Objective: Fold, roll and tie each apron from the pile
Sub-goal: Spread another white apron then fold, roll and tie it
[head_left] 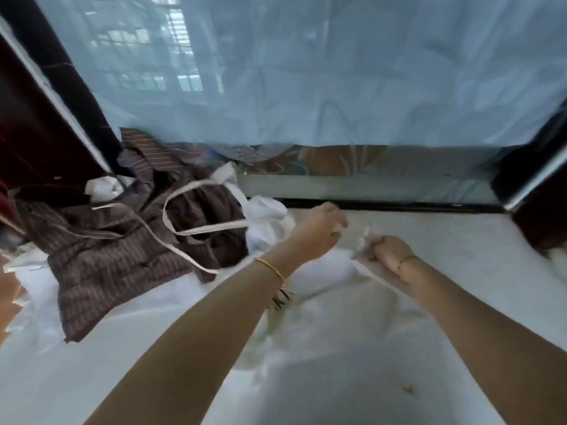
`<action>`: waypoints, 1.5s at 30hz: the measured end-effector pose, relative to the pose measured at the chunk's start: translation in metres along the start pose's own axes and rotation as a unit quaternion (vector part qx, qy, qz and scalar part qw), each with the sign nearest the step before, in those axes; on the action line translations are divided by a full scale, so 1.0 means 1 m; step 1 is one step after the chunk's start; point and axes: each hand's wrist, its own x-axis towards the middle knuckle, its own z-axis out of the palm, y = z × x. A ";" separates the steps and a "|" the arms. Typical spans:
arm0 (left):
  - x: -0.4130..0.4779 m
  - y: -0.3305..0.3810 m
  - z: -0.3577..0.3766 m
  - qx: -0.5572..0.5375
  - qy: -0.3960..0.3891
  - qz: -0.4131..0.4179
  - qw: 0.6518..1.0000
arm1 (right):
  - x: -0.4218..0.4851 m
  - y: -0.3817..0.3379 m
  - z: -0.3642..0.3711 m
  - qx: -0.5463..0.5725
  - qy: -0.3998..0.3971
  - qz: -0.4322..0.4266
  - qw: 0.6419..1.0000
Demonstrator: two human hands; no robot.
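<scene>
No text or label can be read.

Soft daylight through pale blue curtain [337,72]; motion blur throughout, wide-angle bending at edges.

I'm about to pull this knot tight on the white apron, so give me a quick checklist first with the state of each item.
1. Right hand holds a strap end: ok, fingers curled round white fabric.
2. Left hand holds the other strap end: cannot tell, blurred.
3. White apron rolled into a bundle under the hands: ok.
4. Knot formed: cannot tell, hidden by the hands.
5. Loose strap of the brown striped pile lies apart from the hands: ok.
</scene>
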 end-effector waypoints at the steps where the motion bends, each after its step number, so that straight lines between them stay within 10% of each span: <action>1: -0.005 -0.004 0.015 0.032 -0.038 -0.045 0.998 | 0.001 0.027 -0.013 -0.055 0.038 0.043 0.997; 6: -0.042 -0.035 0.093 0.168 -0.251 -0.173 0.937 | -0.011 0.103 -0.048 -0.275 0.206 0.085 0.935; 13: -0.038 -0.008 0.132 0.128 -0.201 -0.198 0.951 | -0.012 0.119 -0.007 -0.143 -0.028 -0.077 0.986; 17: -0.018 0.000 0.101 -0.107 -0.049 -0.281 0.952 | -0.023 0.108 0.010 -0.076 -0.109 -0.112 0.985; 22: -0.001 0.015 0.036 -0.426 -0.005 -0.341 0.838 | -0.023 0.080 0.020 0.038 -0.151 -0.109 0.982; 26: 0.005 0.021 -0.006 -0.512 0.011 -0.283 0.811 | -0.019 0.060 0.023 0.001 -0.184 -0.116 0.976; 30: 0.013 0.027 -0.042 -0.270 0.091 -0.221 0.933 | -0.020 0.031 0.000 0.004 0.092 -0.129 0.987; 33: 0.018 0.035 -0.063 -0.098 0.124 -0.140 0.977 | -0.032 -0.008 -0.035 0.116 0.341 -0.250 0.899; 38: 0.026 0.065 -0.087 -0.064 0.083 -0.038 0.994 | -0.044 -0.073 -0.083 -0.054 0.112 -0.379 0.917; 45: 0.013 0.063 -0.073 -0.082 0.056 -0.171 0.980 | -0.043 -0.105 -0.118 0.007 0.225 -0.305 0.925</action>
